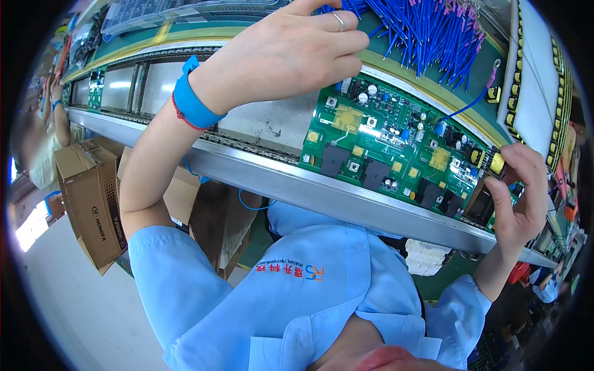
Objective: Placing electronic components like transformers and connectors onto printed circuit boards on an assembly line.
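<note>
My left hand (297,52), with a ring and a blue wrist strap (195,102), reaches to a pile of blue wires (427,37) at the top. Its fingers are curled; the fingertips and whatever they hold are hidden. At the right, my right hand (523,191) pinches a small yellow-and-black transformer (497,162) between thumb and fingers, over the right end of a green circuit board (383,151). A single blue wire (467,111) with a pink sleeve and ring terminal rises from the board, which bears capacitors, black blocks and yellow tape squares.
The board lies on a conveyor with a metal rail (346,191) along its near side. White trays edged with yellow transformers (538,74) stand at the right. Clear plastic boxes (142,15) sit at the far left. Cardboard boxes (90,204) stand below; another person (49,148) is at the left.
</note>
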Motion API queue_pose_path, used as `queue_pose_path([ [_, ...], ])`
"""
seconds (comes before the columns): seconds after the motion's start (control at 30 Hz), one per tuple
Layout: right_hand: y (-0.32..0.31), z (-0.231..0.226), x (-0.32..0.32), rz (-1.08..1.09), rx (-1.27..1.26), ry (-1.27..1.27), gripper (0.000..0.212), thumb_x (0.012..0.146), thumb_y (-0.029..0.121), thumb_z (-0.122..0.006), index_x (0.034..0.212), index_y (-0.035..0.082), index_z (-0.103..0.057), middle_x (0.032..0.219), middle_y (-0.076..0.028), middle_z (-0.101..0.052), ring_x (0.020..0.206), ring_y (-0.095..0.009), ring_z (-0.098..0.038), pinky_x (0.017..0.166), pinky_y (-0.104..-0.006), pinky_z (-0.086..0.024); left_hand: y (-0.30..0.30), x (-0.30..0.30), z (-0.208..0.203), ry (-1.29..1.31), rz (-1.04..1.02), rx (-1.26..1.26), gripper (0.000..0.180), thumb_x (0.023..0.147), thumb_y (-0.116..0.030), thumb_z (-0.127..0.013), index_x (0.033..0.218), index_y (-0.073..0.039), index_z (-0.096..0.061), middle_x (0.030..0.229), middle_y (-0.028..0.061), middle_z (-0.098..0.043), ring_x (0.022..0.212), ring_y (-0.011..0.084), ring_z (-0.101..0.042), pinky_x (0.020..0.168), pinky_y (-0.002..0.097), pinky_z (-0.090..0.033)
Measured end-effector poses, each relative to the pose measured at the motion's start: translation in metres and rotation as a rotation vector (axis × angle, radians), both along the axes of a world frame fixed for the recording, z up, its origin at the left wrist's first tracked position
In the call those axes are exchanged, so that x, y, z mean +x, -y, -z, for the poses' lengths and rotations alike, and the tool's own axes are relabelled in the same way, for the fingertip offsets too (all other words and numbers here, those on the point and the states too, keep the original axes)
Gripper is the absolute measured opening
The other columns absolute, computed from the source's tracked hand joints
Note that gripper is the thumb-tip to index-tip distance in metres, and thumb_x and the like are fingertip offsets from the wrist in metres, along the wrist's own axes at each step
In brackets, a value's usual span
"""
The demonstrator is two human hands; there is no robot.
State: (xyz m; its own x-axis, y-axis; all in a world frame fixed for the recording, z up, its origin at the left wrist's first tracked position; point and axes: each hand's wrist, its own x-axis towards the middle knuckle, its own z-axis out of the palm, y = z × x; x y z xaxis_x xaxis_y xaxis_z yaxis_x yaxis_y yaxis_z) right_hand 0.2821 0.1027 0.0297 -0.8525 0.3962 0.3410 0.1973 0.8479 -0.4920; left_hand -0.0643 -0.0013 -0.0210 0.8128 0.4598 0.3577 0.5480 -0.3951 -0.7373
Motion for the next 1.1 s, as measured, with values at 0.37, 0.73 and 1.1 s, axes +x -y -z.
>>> queue_pose_path([
  [0.37,0.009,0.01,-0.025,-0.059,-0.037,0.016,0.031,0.073,0.0,-0.077,0.102,-0.006,-0.066,0.1,-0.018,-0.064,0.083,-0.025,-0.064,0.069,-0.0306,-0.052,0.012,0.02,-0.022,0.418,-0.159,-0.719,0.011,0.082,-0.013,-0.059,0.072,-0.011,-0.056,0.079,0.0035,-0.045,0.085,0.0193,-0.05,0.094,0.0374,-0.039],
  [0.73,0.012,0.015,-0.038,-0.12,-0.018,0.029,0.033,0.07,-0.002,-0.076,0.102,-0.003,-0.067,0.099,-0.017,-0.064,0.084,-0.029,-0.066,0.069,-0.0325,-0.053,0.006,0.019,-0.02,0.325,-0.151,-0.726,0.007,0.078,-0.012,-0.06,0.071,-0.009,-0.059,0.078,0.004,-0.048,0.083,0.0201,-0.05,0.091,0.0356,-0.041],
  [1.1,0.023,0.039,-0.078,-0.115,0.215,0.072,0.034,0.073,0.008,-0.075,0.106,0.005,-0.066,0.095,-0.008,-0.063,0.077,-0.025,-0.065,0.061,-0.0326,-0.051,0.01,0.005,-0.005,0.317,0.152,0.08,0.021,0.081,-0.012,-0.063,0.098,-0.002,-0.07,0.095,0.0059,-0.062,0.094,0.0211,-0.061,0.104,0.0403,-0.043],
])
